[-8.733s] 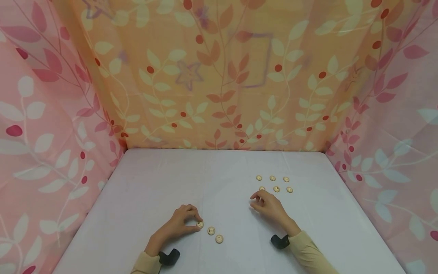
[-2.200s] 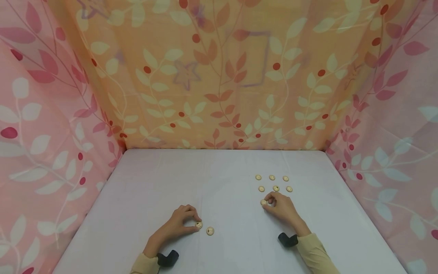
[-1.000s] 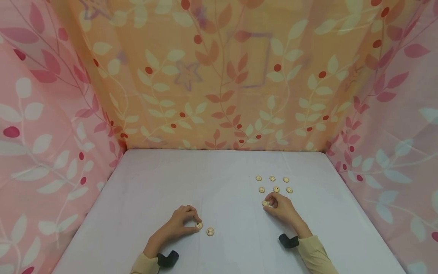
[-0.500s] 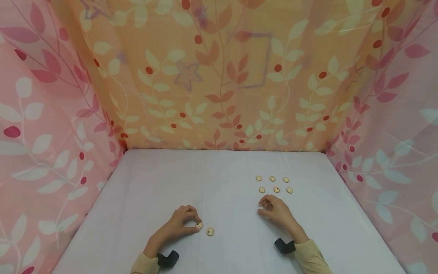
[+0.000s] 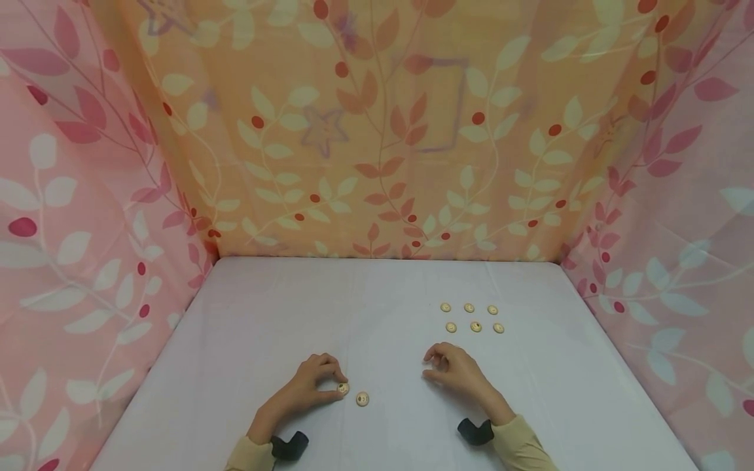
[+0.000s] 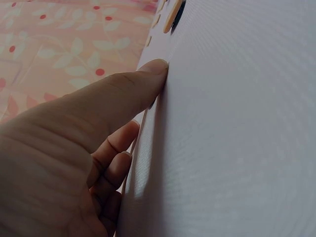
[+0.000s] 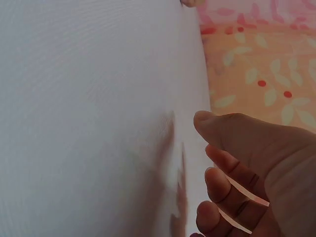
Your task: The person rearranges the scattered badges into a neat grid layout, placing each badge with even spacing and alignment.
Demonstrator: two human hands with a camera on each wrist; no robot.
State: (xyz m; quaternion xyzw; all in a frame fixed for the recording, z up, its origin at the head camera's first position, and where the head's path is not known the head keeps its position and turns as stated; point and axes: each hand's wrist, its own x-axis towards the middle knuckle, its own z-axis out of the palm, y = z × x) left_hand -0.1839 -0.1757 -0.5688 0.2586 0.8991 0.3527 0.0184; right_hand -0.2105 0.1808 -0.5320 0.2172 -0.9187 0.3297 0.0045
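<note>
Around a small cream-coloured round disc (image 5: 343, 388) with dark marks, the left hand (image 5: 306, 384) keeps thumb and index finger, low on the white table. Just right of it lies a second marked disc (image 5: 362, 398), also seen nearly edge-on as a disc (image 6: 173, 17) in the left wrist view. The right hand (image 5: 456, 373) is over the table, thumb and fingers apart with nothing between them; the right wrist view shows the thumb (image 7: 212, 123) clear of the surface. It is nearest to two rows of three similar discs, including a front-row disc (image 5: 451, 327).
The back row includes a disc (image 5: 468, 307) in its middle. Orange leaf-patterned cloth (image 5: 383, 131) rises behind the white table (image 5: 283, 294); pink patterned cloth (image 5: 76, 261) hangs at both sides. A black wrist device (image 5: 476, 432) sits beside the right sleeve.
A third disc near the left hand went to below the front row in the right hand's grip. The right hand then let go and moved left and nearer; that disc is now out of sight.
</note>
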